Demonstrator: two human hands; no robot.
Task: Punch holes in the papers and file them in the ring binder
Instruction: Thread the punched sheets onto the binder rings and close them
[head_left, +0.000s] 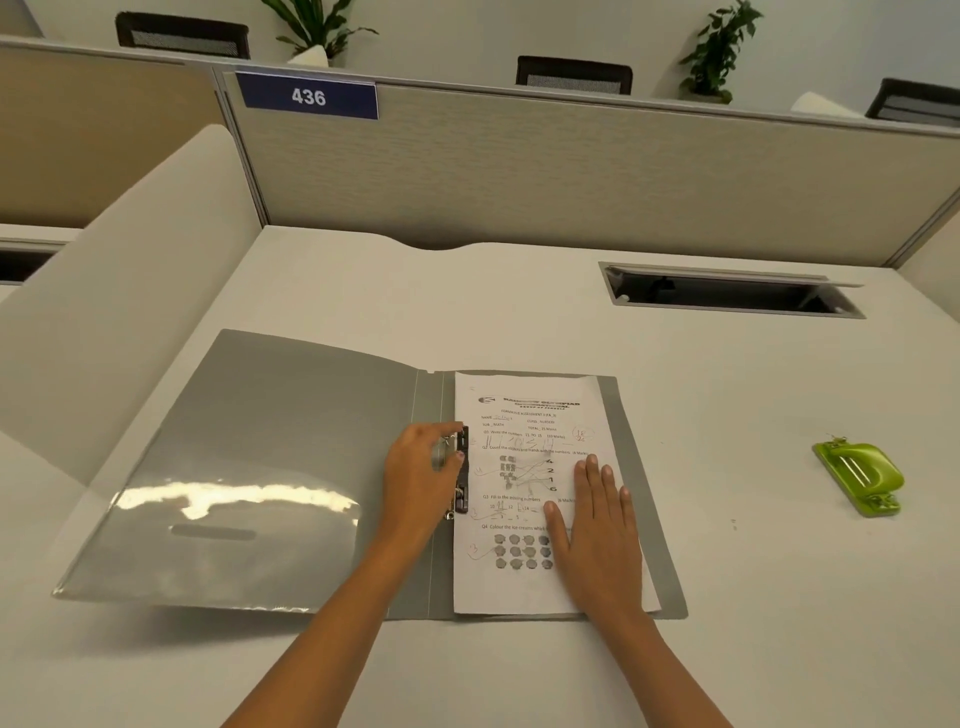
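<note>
The grey ring binder (291, 441) lies wide open on the pale surface (727, 415), right in front of the person. Its left cover is spread out, with a clear plastic pocket (234, 525) catching the ceiling light. On the right half sit the papers (524, 395), a printed school worksheet uppermost with handwriting and red marks on it. Their left edge is tucked against the ring mechanism (462, 467) that runs beside the spine.

The left hand (415, 478) is on that mechanism: its fingers curl over the top of the metal and the thumb comes in from below, so it pinches the part between them. Whether the rings are parted or closed I cannot tell, since the hand covers most of them. The right hand (602, 540) lies flat on the lower right part of the top sheet, palm down, with fingers straight and slightly spread. It presses the papers against the binder's back cover and grips nothing. Both bare forearms (322, 639) reach in from the near edge.

Well apart to the right, on its own on the surface, lies a lime-green hole punch (860, 478). Further back a long cable hatch (727, 293) is set into the surface with its lid ajar. Behind it stands a beige partition (571, 171) carrying a blue sign (308, 96) that reads 436, and over the top of it show dark chair backs (574, 75) and leafy potted plants (719, 52)
</note>
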